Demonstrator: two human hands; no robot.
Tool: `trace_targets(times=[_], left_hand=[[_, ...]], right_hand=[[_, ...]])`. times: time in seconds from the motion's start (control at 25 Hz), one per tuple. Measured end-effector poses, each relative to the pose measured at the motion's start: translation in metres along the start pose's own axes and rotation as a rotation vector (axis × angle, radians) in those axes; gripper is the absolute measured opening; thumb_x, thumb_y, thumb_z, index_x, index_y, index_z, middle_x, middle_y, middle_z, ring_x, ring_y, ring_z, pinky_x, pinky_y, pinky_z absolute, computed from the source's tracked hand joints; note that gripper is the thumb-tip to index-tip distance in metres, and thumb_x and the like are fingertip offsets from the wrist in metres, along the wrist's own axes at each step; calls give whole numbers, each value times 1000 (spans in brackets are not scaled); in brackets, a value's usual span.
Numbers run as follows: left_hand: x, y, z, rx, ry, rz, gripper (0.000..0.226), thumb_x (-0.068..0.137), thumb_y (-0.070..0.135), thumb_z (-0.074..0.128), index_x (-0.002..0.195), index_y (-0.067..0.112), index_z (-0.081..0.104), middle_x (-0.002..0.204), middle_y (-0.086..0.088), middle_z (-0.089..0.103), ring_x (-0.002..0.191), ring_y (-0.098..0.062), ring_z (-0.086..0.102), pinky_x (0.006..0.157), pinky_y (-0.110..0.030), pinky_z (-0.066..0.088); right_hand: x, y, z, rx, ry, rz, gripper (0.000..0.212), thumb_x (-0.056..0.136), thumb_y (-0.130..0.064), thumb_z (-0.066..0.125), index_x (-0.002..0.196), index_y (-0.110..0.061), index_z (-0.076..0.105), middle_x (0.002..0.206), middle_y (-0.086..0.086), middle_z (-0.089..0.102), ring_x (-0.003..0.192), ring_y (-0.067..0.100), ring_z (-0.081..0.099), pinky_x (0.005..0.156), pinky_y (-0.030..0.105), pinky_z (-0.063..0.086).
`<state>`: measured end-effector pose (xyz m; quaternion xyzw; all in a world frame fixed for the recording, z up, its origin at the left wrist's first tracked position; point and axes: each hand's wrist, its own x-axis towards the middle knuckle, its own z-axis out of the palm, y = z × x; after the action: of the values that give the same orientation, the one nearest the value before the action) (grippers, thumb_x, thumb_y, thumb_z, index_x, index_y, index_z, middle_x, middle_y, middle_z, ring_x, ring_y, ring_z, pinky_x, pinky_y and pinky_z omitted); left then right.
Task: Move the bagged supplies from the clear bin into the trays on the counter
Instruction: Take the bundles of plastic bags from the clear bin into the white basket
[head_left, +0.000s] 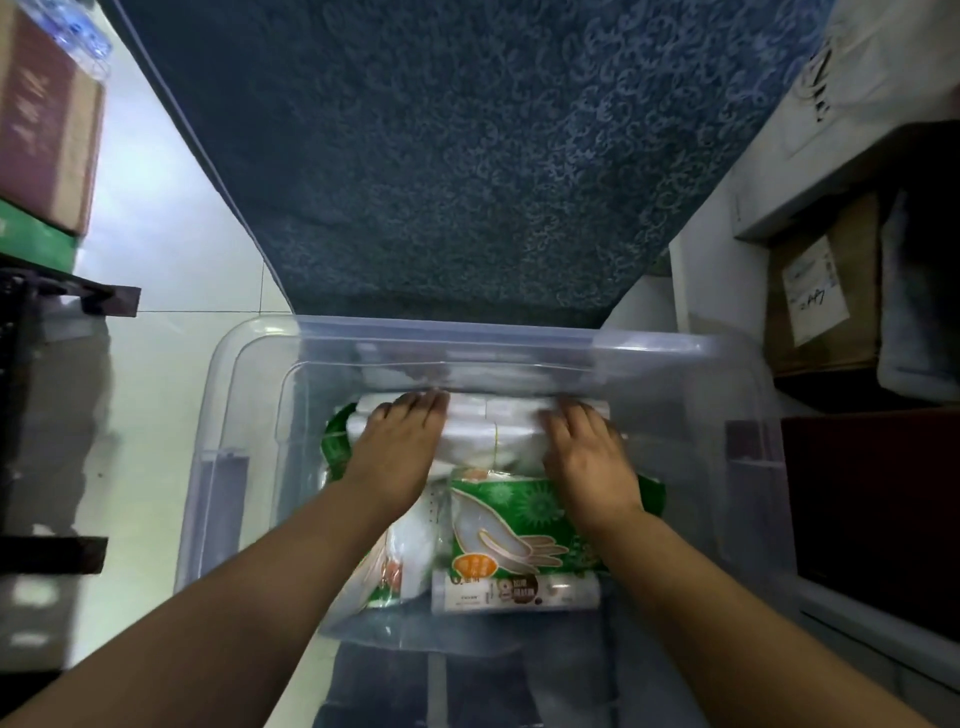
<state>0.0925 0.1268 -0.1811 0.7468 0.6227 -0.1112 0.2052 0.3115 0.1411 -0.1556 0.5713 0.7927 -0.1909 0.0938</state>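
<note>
White plastic-wrapped bundle (491, 431) lies crosswise in the clear plastic bin (519, 338); left hand (400, 447) and right hand (587, 457) flank its ends, each grip spread flat, not clamped.

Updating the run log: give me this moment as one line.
stage: pickup | left hand and right hand: on white bagged pack | in clear bin | green glove pack beneath | trays: unseen

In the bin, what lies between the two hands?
In the head view, a white plastic-wrapped pack spans the gap between the left hand and right hand, inside the clear bin.
</note>
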Motion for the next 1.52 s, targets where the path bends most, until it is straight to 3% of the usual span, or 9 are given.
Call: trace_targets(times=[0.16,0.28,0.48,0.68,0.84,0.96,1.08,1.28,1.52], left_hand=[[13,3,-6,49,41,17,62,77,12,59,135,13,37,135,-10,46,123,-30,37,100,-39,30],[2,8,-9,42,82,47,53,64,25,72,113,14,55,115,-9,55,108,-30,45,89,-40,33],[-28,22,-7,-17,-9,-1,51,70,19,68,116,16,48,107,-5,63,96,-26,59,77,-32,39],[-52,28,-67,56,122,83,50,24,3,83,70,19,69,56,1,67,47,-21,61,49,-20,45],[-89,23,-123,-108,177,-5,33,46,5,76,75,19,69,64,-4,69,56,-29,63,50,-28,47],[-124,30,-168,-281,227,-163,18,71,28,65,89,28,63,79,2,70,72,-27,65,52,-24,42],[-157,54,-210,-492,242,-61,16,68,38,61,78,29,51,71,4,62,71,-25,63,47,-22,32],[-193,106,-266,-610,222,87,35,59,42,68,86,23,56,80,2,69,74,-26,64,58,-33,51],[-211,176,-303,-488,143,390,53,68,74,41,90,27,51,88,3,64,79,-24,61,61,-32,44]], right_hand=[[3,3,7,46,-32,79,57,87,-20,52,140,-16,32,144,7,39,131,27,32,107,41,27],[0,4,4,-59,6,45,58,79,-31,63,132,-19,41,125,10,49,114,31,41,95,45,33],[-7,5,-2,-72,-74,-14,57,74,-36,68,124,-16,47,123,8,54,113,29,47,100,41,33],[-34,-2,-37,-25,21,32,51,73,-41,69,117,-20,56,118,5,59,111,29,50,97,41,35],[-82,-17,-77,346,413,440,81,66,-28,81,134,-16,39,137,9,44,126,28,38,104,43,34],[-113,-36,-114,888,531,666,81,71,-17,79,137,-12,33,138,13,44,124,24,46,106,33,38],[-143,-77,-149,1300,483,660,56,78,-18,73,126,-14,45,124,11,59,99,10,61,80,13,49],[-185,-122,-214,1864,649,561,38,67,-40,69,97,-17,65,96,12,73,84,21,70,70,33,54],[-256,-97,-269,1924,914,694,31,80,-26,66,106,-10,60,99,14,70,88,29,68,76,42,57]])
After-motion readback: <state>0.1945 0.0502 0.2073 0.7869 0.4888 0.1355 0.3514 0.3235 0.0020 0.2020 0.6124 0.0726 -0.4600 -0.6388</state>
